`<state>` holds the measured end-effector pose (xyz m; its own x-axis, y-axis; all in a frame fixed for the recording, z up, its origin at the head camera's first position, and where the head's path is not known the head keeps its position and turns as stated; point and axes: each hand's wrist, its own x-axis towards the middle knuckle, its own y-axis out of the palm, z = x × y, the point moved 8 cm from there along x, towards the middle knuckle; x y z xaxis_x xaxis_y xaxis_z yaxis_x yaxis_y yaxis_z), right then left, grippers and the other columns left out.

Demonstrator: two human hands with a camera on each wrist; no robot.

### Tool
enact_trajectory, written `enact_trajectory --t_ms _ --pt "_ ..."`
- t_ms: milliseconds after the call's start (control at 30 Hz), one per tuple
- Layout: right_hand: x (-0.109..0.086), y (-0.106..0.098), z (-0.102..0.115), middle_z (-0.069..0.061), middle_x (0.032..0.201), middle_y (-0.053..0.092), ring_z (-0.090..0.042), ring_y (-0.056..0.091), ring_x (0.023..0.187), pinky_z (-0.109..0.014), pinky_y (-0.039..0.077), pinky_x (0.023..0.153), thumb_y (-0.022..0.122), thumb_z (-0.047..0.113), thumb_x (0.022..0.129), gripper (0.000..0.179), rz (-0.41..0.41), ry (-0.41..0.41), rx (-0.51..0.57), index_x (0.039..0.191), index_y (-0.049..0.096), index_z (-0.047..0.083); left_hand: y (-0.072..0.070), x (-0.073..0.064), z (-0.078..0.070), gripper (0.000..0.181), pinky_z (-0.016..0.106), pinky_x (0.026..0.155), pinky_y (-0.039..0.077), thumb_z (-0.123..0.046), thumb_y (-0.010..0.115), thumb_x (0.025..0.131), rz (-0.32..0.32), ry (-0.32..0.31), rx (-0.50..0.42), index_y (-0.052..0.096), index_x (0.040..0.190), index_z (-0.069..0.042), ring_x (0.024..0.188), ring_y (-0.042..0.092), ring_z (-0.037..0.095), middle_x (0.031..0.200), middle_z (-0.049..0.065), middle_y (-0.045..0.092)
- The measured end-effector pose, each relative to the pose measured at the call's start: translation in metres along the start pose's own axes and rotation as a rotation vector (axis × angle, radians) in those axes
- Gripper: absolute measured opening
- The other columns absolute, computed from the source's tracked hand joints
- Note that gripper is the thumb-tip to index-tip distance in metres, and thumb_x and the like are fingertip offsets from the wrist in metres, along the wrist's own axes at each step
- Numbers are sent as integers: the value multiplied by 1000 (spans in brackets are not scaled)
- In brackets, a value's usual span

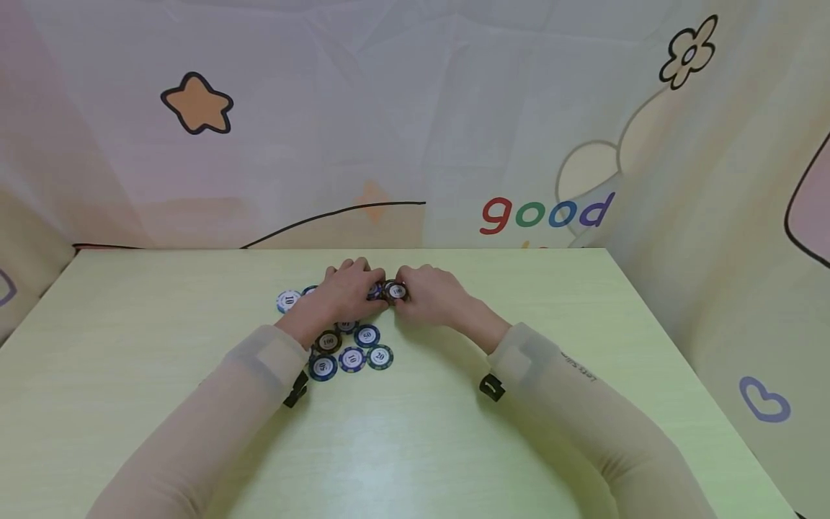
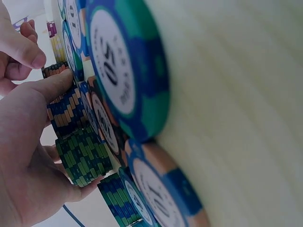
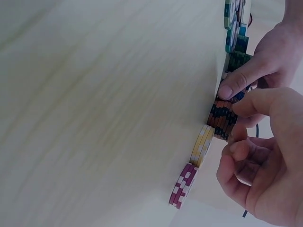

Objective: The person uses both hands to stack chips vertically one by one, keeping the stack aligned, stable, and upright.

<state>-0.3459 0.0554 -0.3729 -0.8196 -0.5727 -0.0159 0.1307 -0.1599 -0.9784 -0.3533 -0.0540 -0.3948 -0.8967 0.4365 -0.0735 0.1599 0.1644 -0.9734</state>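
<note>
Poker chips lie in stacks and as loose pieces. In the head view my left hand reaches over a row of stacks, its thumb in front and fingers behind. Within its grasp, the left wrist view shows a green chip stack and a blue-and-orange chip stack. To the right, my right hand has thumb and fingertips on the side of a black-and-orange chip stack, whose top chip reads 100. The left thumb lies right beside that stack.
Before the left hand lie loose chips, among them a green chip, a purple-edged chip and a blue chip. A yellow chip stack and a purple chip stack continue the row. A printed curtain hangs behind the table.
</note>
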Motion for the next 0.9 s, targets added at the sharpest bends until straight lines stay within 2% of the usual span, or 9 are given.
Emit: enact_trajectory --t_ms 133,267,467,900 --pt "-1 0 -1 -3 84 66 -17 58 67 -30 49 58 67 24 96 34 -7 -3 6 121 64 2 0 0 0 45 57 95 39 -43 68 98 2 0 -3 60 134 -16 117 48 34 128 15 54" --pt "-5 -1 -4 -2 77 63 -16 56 63 -29 45 55 70 27 97 40 -23 5 23 127 61 2 0 0 0 47 57 95 39 -43 68 98 5 4 0 60 135 -15 118 48 35 129 15 53" --pt "-9 -2 -8 0 70 59 -15 53 58 -27 39 51 71 23 96 32 -40 0 32 122 63 7 -1 -1 0 48 58 97 39 -43 68 99 7 5 4 59 136 -15 121 48 36 132 16 53" --pt "-6 -1 -11 1 71 60 -14 55 59 -26 41 52 73 26 97 30 -73 10 48 119 64 8 0 0 -1 47 60 99 38 -44 67 99 8 5 -1 59 135 -15 123 47 37 133 17 52"
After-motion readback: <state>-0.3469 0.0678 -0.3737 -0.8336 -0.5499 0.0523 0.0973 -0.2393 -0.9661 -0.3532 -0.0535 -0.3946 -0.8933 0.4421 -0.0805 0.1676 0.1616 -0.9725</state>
